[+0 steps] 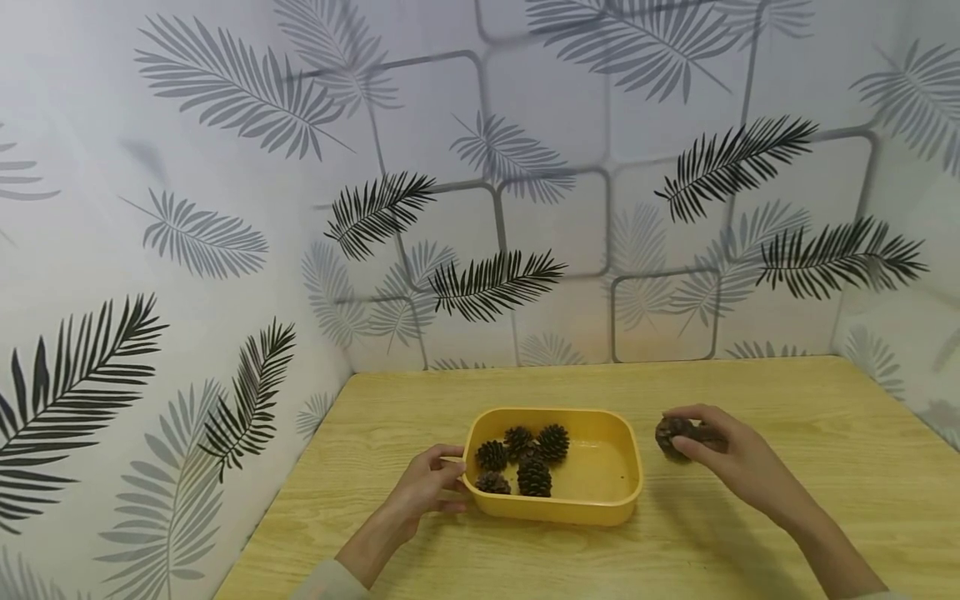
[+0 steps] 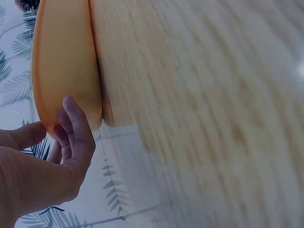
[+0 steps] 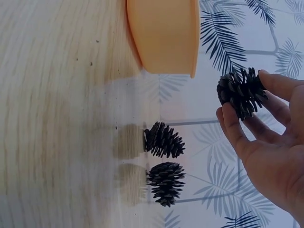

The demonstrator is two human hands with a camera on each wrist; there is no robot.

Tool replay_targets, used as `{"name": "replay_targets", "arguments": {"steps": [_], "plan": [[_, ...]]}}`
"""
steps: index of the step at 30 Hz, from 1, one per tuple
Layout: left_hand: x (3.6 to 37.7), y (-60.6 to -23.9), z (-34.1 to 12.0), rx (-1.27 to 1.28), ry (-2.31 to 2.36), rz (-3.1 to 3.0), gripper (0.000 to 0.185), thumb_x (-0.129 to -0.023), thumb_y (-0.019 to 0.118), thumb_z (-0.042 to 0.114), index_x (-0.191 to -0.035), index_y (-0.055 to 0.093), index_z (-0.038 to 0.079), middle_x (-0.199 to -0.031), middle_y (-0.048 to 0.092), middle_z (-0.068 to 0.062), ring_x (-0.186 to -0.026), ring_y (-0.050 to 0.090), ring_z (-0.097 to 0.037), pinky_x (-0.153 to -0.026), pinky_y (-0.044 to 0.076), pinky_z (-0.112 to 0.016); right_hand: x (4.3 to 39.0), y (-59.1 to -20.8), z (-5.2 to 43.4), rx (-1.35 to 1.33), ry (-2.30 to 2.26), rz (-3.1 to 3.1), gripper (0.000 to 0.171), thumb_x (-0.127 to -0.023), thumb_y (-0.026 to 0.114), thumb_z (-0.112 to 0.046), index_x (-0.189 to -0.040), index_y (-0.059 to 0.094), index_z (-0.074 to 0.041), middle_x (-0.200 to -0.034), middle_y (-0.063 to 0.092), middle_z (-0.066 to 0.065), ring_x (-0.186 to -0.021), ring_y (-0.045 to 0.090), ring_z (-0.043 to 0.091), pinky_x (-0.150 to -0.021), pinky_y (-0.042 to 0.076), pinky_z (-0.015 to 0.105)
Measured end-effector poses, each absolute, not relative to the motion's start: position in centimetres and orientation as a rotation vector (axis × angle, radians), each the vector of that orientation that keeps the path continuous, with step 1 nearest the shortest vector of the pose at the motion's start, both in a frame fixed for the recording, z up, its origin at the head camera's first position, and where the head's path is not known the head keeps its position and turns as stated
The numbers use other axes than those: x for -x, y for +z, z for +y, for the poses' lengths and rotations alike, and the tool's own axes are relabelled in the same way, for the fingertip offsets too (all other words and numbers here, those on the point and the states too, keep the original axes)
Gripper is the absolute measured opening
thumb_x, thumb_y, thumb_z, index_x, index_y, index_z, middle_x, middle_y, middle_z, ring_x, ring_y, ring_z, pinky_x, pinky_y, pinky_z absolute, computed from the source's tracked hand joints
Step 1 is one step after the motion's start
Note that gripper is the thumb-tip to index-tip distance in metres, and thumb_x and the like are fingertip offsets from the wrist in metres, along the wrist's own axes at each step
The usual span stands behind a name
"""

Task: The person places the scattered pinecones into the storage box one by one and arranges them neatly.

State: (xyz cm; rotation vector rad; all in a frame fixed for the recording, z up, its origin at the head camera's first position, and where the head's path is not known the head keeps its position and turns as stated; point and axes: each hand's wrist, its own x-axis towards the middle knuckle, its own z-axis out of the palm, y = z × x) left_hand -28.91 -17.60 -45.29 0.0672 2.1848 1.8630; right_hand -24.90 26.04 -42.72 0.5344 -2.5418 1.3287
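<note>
A yellow tray (image 1: 600,500) stands on the wooden table (image 1: 525,558) and holds several dark pine cones (image 1: 534,477) in its left half. My left hand (image 1: 444,477) grips the tray's left rim, thumb on top; in the left wrist view its fingers (image 2: 76,128) lie against the tray's outer wall (image 2: 66,71). To the right of the tray, my right hand (image 1: 678,437) pinches one pine cone (image 1: 670,433) just above the table. In the right wrist view that held cone (image 3: 241,92) sits between thumb and fingers (image 3: 232,128).
Two more pine cones (image 3: 164,140) (image 3: 166,183) lie on the table beyond the right hand, mostly hidden by it in the head view. Leaf-patterned walls (image 1: 525,208) close in the table at the back, left and right.
</note>
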Motion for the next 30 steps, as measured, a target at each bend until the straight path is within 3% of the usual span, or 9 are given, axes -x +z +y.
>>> {"name": "replay_targets", "arguments": {"steps": [10,23,30], "plan": [[28.8,-45.2,-17.6,-0.066,1.870,2.182,0.043,-0.106,0.061,0.016,-0.144,0.051,-0.003,-0.115,0.057,-0.018,-0.095,0.067,-0.028,-0.074,0.067,-0.036,24.8,-42.1,24.7,-0.588,1.539,-2.478,0.038,-0.107,0.061,-0.018,-0.143,0.058,-0.005,-0.135,0.063,0.023,-0.105,0.070,0.009,-0.084,0.063,0.026],[29.1,-45.6,-17.7,-0.069,1.874,2.176,0.044,-0.106,0.061,0.016,-0.144,0.051,-0.003,-0.116,0.057,-0.018,-0.095,0.068,-0.027,-0.075,0.067,-0.038,24.7,-41.8,23.3,-0.625,1.655,-2.464,0.039,-0.109,0.057,-0.020,-0.145,0.055,-0.005,-0.133,0.063,0.023,-0.105,0.071,0.014,-0.087,0.063,0.027],[29.0,-45.6,-17.7,-0.073,1.879,2.177,0.044,-0.106,0.062,0.016,-0.144,0.051,-0.003,-0.115,0.057,-0.017,-0.094,0.068,-0.026,-0.075,0.067,-0.039,24.7,-42.1,22.4,-0.655,1.619,-2.465,0.038,-0.110,0.055,-0.020,-0.146,0.054,-0.007,-0.143,0.050,0.023,-0.106,0.070,0.016,-0.088,0.062,0.027]]}}
